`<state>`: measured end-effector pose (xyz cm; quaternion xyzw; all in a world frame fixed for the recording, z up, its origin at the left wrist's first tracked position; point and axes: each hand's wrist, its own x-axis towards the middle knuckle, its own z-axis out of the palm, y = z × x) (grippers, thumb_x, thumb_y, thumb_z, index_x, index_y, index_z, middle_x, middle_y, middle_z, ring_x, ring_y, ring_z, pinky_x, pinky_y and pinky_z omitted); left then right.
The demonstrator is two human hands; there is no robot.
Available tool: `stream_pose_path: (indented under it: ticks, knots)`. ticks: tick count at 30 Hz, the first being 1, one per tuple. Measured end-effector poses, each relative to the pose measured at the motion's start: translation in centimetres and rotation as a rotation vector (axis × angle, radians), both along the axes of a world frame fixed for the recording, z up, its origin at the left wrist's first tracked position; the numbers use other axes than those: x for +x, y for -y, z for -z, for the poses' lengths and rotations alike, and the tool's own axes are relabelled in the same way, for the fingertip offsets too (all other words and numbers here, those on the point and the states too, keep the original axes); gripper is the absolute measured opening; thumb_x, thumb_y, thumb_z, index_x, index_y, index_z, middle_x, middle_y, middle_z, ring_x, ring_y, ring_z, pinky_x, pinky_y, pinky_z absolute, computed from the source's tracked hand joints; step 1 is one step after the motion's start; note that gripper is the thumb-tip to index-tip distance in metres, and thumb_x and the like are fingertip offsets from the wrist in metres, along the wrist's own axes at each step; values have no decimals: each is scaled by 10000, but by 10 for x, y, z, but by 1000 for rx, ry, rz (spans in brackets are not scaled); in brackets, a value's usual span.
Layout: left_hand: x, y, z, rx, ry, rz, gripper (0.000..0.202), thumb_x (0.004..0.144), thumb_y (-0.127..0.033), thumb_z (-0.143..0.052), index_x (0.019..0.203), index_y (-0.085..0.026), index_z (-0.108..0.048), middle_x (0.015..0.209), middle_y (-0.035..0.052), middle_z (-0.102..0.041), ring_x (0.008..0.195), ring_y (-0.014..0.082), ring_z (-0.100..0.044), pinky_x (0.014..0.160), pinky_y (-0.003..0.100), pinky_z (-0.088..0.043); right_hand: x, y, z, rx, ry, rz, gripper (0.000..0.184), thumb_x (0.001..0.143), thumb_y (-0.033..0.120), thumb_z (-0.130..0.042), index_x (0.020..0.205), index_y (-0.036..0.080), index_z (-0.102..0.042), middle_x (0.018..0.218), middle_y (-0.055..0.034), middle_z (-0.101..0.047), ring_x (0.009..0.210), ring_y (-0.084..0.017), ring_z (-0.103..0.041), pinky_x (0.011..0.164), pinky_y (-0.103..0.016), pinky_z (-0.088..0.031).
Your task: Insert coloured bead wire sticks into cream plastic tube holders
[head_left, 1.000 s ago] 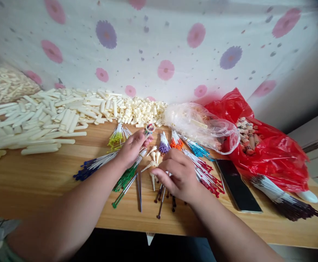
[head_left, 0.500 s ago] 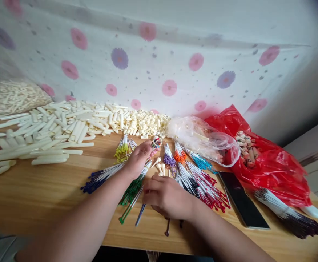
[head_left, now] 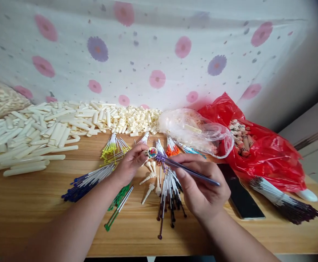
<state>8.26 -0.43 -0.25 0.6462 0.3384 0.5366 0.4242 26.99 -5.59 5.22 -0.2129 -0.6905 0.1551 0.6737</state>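
While our left hand (head_left: 131, 163) pinches a small tube (head_left: 151, 152), we grasp tweezers (head_left: 186, 169) in our right hand (head_left: 206, 189), tips near the tube; pale pegs (head_left: 148, 193) lie between, phone (head_left: 246, 202) beside the right.

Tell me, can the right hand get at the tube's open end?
Likely yes: the right hand holds tweezers, tips close by the tube, whose open end the left hand leaves uncovered.

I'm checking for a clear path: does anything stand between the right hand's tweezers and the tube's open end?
Nothing visible does. The tweezers in the right hand point at the tube in the left hand, tips by its rim, contact unclear.
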Motion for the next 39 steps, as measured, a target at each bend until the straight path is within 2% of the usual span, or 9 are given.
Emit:
stream_pose_path:
  ticks: [6,11,16,20,26,31,39]
  knots:
    - [2,0,0,17,-51,-37,383,794,-572,-523,840,-197,-583,794,19,-478,781,187,-456,752,313,-382,-4,2,2,-42,4,27,210,763,12,-587,866,195,-597,849,-30,-691,823,-164,-672,685,-322,-545]
    - [0,-2,5,32,-21,-2,341,808,-530,-536,855,-195,-584,824,13,-463,804,176,-431,766,298,-356,-7,3,4,-72,-25,27,197,756,6,-591,850,179,-605,834,-28,-687,821,-165,-671,696,-321,-546]
    - [0,-1,1,23,0,23,361,804,-533,-544,868,-182,-599,812,9,-472,796,167,-426,757,284,-346,-7,4,3,-95,-37,19,200,753,-9,-586,846,165,-614,851,-35,-690,814,-157,-667,703,-309,-540]
    - [1,2,1,-43,20,99,430,790,-579,-532,837,-164,-634,781,22,-515,757,165,-444,720,288,-350,-5,3,1,-106,-58,-17,194,757,-9,-593,842,163,-615,882,-36,-694,811,-148,-661,710,-308,-537]
    - [-1,1,12,-145,111,260,445,769,-590,-556,755,-157,-654,724,20,-548,651,128,-429,601,263,-341,-2,2,0,-105,-47,-22,189,759,-15,-590,830,158,-611,864,-31,-691,805,-142,-658,709,-303,-535]
    - [-1,0,13,-169,134,282,455,770,-582,-562,621,-153,-589,732,32,-576,653,128,-448,603,268,-355,-3,1,0,-88,-42,-8,182,749,-20,-595,831,142,-602,864,-51,-687,810,-153,-665,698,-303,-539]
    - [-1,0,12,-172,100,279,461,775,-605,-532,778,-165,-670,797,46,-617,662,128,-451,596,257,-361,-2,4,-2,-36,-33,56,185,745,-22,-587,831,140,-608,831,-40,-686,800,-159,-672,679,-303,-547]
